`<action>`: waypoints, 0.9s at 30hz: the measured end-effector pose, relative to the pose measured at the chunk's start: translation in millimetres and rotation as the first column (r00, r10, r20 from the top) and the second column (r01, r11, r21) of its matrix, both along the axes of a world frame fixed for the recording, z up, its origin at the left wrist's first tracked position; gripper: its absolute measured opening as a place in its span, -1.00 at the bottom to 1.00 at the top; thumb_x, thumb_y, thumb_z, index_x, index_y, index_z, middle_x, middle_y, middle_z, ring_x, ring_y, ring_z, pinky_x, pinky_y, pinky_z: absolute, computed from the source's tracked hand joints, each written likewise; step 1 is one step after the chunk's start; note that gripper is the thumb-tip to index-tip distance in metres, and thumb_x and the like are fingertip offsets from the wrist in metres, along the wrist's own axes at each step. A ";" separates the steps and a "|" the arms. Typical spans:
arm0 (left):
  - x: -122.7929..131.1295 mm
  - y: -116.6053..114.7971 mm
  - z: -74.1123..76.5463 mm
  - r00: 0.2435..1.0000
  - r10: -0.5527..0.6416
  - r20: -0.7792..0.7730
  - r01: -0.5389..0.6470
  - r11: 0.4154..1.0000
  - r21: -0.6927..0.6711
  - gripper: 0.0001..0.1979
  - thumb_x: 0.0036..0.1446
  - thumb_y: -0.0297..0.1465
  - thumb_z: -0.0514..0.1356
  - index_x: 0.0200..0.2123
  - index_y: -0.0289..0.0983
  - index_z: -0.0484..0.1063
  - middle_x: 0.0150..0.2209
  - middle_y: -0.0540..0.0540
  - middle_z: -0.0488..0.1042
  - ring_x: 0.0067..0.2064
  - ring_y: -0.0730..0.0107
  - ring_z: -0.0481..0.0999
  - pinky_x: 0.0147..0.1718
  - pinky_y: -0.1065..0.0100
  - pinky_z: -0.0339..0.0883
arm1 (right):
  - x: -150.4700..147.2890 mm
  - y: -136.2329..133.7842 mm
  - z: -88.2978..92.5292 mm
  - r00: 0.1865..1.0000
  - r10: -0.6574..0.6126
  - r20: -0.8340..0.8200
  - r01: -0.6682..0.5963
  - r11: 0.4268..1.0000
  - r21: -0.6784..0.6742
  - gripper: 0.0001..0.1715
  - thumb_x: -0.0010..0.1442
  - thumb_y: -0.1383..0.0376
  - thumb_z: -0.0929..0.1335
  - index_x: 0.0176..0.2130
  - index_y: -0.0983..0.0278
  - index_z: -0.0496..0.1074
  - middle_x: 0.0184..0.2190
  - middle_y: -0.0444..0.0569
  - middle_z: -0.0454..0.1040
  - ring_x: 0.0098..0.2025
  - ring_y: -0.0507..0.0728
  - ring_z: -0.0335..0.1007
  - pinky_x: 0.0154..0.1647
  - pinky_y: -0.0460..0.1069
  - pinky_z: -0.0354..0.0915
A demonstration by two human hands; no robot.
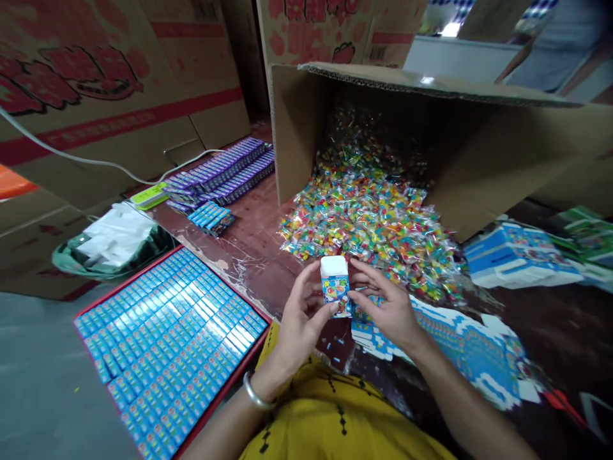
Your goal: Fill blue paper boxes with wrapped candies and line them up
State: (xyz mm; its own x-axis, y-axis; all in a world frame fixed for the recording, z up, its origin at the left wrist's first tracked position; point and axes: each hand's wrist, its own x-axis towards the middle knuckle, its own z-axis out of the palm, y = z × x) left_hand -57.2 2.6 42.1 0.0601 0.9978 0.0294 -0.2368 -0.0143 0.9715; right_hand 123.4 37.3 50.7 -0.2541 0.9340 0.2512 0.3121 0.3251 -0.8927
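Observation:
A small blue printed candy box (336,291) stands upright between my hands, its white top flap raised. My left hand (302,313) grips it from the left, thumb across the lower front. On the other side my right hand (383,303) has thumb and fingers at the box's right edge, closed about it. Whether anything is inside the box is hidden. Just beyond lies a heap of clear packets of colourful candies (368,223), spilling from a cardboard carton (498,147) on its side. Flat blue box blanks (460,338) are spread beside and under my right forearm.
Left of me is a red-edged tray filled with rows of blue boxes (177,345). Purple boxes (225,172) and a few blue boxes (211,218) lie farther back. A green basin (62,259) holds white scraps. More blanks (520,255) are stacked right. A person (555,51) stands behind.

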 end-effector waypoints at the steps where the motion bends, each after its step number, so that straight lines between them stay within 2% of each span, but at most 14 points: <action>1: 0.4 -0.3 -0.3 1.000 0.007 0.001 -0.007 1.000 0.007 -0.32 0.12 -0.39 0.29 0.25 -0.08 0.08 0.01 -0.14 0.45 -0.07 0.24 0.50 -0.10 0.24 0.42 | -2.6 -2.2 -4.3 0.999 -0.027 -0.024 0.027 1.000 0.013 -0.39 0.20 0.28 0.40 0.21 0.01 0.28 -0.10 -0.10 0.55 -0.12 0.11 0.51 -0.15 -0.02 0.47; 4: 0.3 -1.0 -1.9 1.000 -0.018 -0.012 0.018 1.000 0.014 -0.36 0.13 -0.39 0.28 0.22 -0.09 0.11 -0.02 -0.13 0.46 -0.12 0.29 0.51 -0.13 0.28 0.41 | -8.7 -3.3 -11.4 0.997 -0.060 -0.045 0.061 0.998 0.032 -0.47 0.19 0.26 0.41 0.15 0.04 0.37 -0.11 -0.09 0.55 -0.19 0.10 0.52 -0.16 -0.01 0.47; 7: -2.9 -0.2 -4.7 0.997 -0.073 -0.013 0.073 0.997 -0.004 -0.45 0.13 -0.39 0.28 0.17 -0.12 0.20 -0.02 -0.13 0.46 -0.14 0.32 0.50 -0.15 0.32 0.40 | -12.5 -1.6 -13.3 0.997 -0.049 -0.065 0.046 0.998 -0.037 -0.56 0.19 0.22 0.41 0.08 0.09 0.44 -0.18 -0.07 0.56 -0.29 0.09 0.53 -0.22 -0.02 0.48; 10: -7.4 1.5 -8.4 0.993 -0.118 0.021 0.119 0.992 -0.029 -0.53 0.10 -0.39 0.31 0.08 -0.18 0.27 -0.07 -0.12 0.47 -0.14 0.31 0.49 -0.16 0.33 0.39 | -15.4 -1.5 -12.5 0.995 -0.032 -0.095 0.023 0.995 -0.095 -0.67 0.22 0.21 0.38 0.00 0.15 0.48 -0.23 -0.06 0.57 -0.29 0.10 0.53 -0.26 -0.04 0.46; 14: -9.2 2.1 -10.8 0.987 -0.151 0.050 0.155 0.985 -0.074 -0.63 0.11 -0.36 0.30 -0.02 -0.22 0.32 -0.16 -0.10 0.49 -0.16 0.33 0.49 -0.17 0.35 0.37 | -18.8 -1.6 -8.5 1.000 -0.020 0.000 0.020 1.000 0.013 -0.87 0.24 0.23 0.35 -0.25 0.21 0.50 -0.24 -0.03 0.54 -0.22 0.13 0.50 -0.20 0.00 0.43; 17: -6.8 1.9 -10.1 0.993 -0.109 0.037 0.111 0.991 -0.074 -0.67 0.12 -0.35 0.29 -0.06 -0.22 0.32 -0.18 -0.07 0.49 -0.21 0.38 0.49 -0.21 0.39 0.36 | -22.0 -0.8 -7.6 1.000 -0.004 0.027 0.003 0.998 0.055 -0.90 0.26 0.26 0.33 -0.28 0.21 0.45 -0.13 0.03 0.51 -0.09 0.17 0.47 -0.11 0.05 0.42; 19: -5.0 2.3 -9.8 0.998 -0.051 0.037 0.053 0.996 -0.067 -0.65 0.12 -0.36 0.29 -0.05 -0.20 0.28 -0.16 -0.06 0.49 -0.22 0.41 0.49 -0.24 0.41 0.35 | -24.3 -0.2 -8.5 0.999 -0.017 -0.035 0.018 0.999 0.037 -0.91 0.26 0.27 0.32 -0.19 0.19 0.40 -0.09 0.03 0.51 -0.07 0.17 0.47 -0.07 0.07 0.42; 22: -4.2 3.0 -11.1 0.998 0.001 0.065 0.005 0.996 -0.092 -0.58 0.09 -0.36 0.31 -0.05 -0.17 0.18 -0.16 -0.05 0.47 -0.27 0.44 0.51 -0.30 0.43 0.37 | -26.6 1.3 -9.1 0.996 -0.029 -0.088 0.032 0.999 0.030 -0.78 0.26 0.27 0.33 -0.06 0.17 0.35 -0.15 0.00 0.54 -0.09 0.16 0.50 -0.02 0.10 0.40; 25: -5.2 2.1 -12.9 0.997 0.023 0.070 -0.015 0.994 -0.106 -0.56 0.07 -0.36 0.33 -0.07 -0.18 0.17 -0.19 -0.03 0.45 -0.32 0.50 0.50 -0.34 0.46 0.36 | -27.4 3.7 -7.2 0.999 0.047 -0.028 -0.045 0.996 0.077 -0.84 0.23 0.24 0.37 -0.15 0.18 0.45 -0.17 0.00 0.55 -0.07 0.18 0.48 0.01 0.13 0.36; 27: -6.0 0.6 -13.0 0.998 0.023 0.051 -0.017 0.995 -0.101 -0.57 0.07 -0.37 0.33 -0.09 -0.19 0.17 -0.20 -0.02 0.44 -0.33 0.51 0.49 -0.35 0.47 0.35 | -28.0 5.7 -5.3 0.996 0.078 -0.053 -0.076 0.996 0.050 -0.90 0.19 0.22 0.41 -0.28 0.20 0.49 -0.21 0.00 0.55 -0.10 0.18 0.48 -0.03 0.11 0.38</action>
State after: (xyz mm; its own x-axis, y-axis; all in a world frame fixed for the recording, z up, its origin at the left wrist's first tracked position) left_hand -63.2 3.2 29.1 0.0411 0.9968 -0.0690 -0.2877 0.0780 0.9545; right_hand 95.4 42.9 45.5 -0.3095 0.8987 0.3108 0.2353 0.3891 -0.8907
